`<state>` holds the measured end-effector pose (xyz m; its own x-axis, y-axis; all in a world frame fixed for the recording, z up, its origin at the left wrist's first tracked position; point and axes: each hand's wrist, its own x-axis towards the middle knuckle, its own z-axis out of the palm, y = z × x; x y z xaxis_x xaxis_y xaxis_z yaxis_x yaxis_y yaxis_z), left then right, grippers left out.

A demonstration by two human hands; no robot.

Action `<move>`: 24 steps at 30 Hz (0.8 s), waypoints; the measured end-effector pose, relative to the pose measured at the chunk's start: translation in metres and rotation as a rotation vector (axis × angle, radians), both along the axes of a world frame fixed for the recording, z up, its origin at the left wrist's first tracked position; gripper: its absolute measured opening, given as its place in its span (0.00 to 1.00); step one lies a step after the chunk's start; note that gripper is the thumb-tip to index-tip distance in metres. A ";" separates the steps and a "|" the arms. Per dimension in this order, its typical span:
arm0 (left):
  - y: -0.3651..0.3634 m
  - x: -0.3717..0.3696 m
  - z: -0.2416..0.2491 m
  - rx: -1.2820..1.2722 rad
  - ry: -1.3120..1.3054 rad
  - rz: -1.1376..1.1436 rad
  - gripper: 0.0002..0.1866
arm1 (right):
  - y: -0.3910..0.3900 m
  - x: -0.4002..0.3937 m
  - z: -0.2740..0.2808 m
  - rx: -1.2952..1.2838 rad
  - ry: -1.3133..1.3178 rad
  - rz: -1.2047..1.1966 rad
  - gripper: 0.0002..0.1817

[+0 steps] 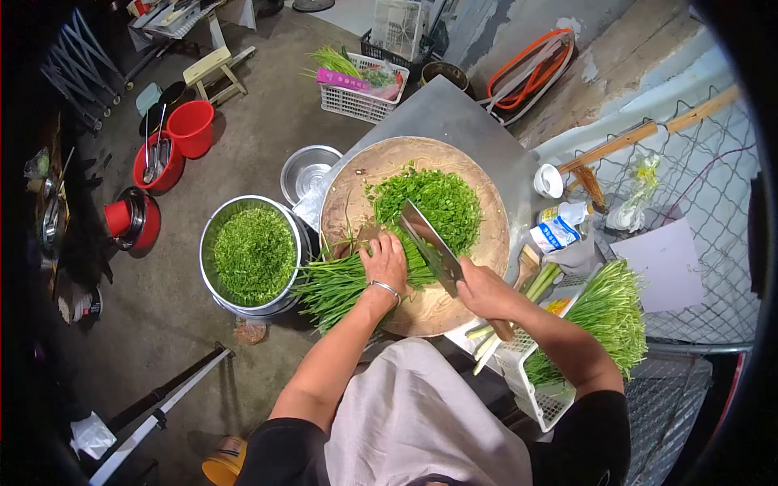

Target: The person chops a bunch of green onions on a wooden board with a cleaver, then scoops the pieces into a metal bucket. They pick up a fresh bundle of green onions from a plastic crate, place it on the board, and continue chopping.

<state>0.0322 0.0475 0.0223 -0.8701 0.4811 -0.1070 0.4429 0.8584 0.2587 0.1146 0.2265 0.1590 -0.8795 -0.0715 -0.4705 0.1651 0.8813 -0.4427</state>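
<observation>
A round wooden chopping board (486, 202) lies on a metal table. My right hand (482, 293) is closed round the handle of a cleaver (433, 247), its blade at the cut end of a bunch of long green stalks. My left hand (383, 259) presses on that bunch of green stalks (344, 283), with a metal bangle at the wrist. The stalks stick out past the board's left edge. Beyond the blade a pile of chopped greens (438, 202) covers the board's upper middle. Left of the board, a metal pot (207, 271) is filled with chopped greens (255, 253).
A white basket (543, 401) of uncut greens (596, 324) stands at the right, near a bottle (555, 233) and a small white bowl (549, 181). A metal basin (308, 172) sits behind the pot. Red buckets (191, 130) and another basket (356, 105) stand on the floor.
</observation>
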 end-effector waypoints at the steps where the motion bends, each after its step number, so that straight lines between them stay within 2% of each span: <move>1: -0.001 0.000 0.002 -0.001 -0.006 -0.009 0.71 | -0.003 -0.005 -0.013 -0.015 -0.015 -0.047 0.15; 4: -0.003 -0.001 0.007 0.019 -0.044 -0.013 0.71 | -0.022 -0.013 -0.065 0.008 0.003 -0.191 0.16; 7: -0.007 0.000 0.008 0.058 -0.054 -0.017 0.71 | -0.022 0.012 -0.088 0.035 0.296 -0.201 0.20; 8: -0.009 0.001 0.011 0.091 -0.089 -0.025 0.72 | -0.018 0.014 -0.091 0.000 0.232 -0.252 0.22; 11: -0.016 0.004 0.010 0.221 0.037 -0.008 0.72 | -0.006 0.006 -0.082 -0.042 0.225 -0.250 0.22; 12: -0.017 0.005 0.005 0.235 0.062 0.001 0.73 | -0.006 0.006 -0.063 -0.034 0.250 -0.214 0.23; 15: -0.012 0.004 0.007 0.167 -0.032 0.028 0.72 | -0.015 0.010 0.019 0.055 0.099 -0.140 0.21; 18: -0.012 0.001 0.020 0.102 -0.137 -0.003 0.63 | -0.015 0.023 0.032 0.050 0.067 -0.067 0.16; 21: -0.003 0.004 -0.016 0.104 0.014 0.031 0.52 | -0.011 0.023 0.025 0.054 0.000 -0.032 0.16; 24: 0.002 0.005 -0.043 0.090 0.169 0.035 0.64 | -0.010 0.009 0.011 0.045 -0.032 -0.029 0.16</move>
<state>0.0371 0.0495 -0.0209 -0.8886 0.4510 0.0840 0.4565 0.8510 0.2598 0.1237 0.2160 0.1701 -0.8654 -0.0246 -0.5005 0.2041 0.8949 -0.3969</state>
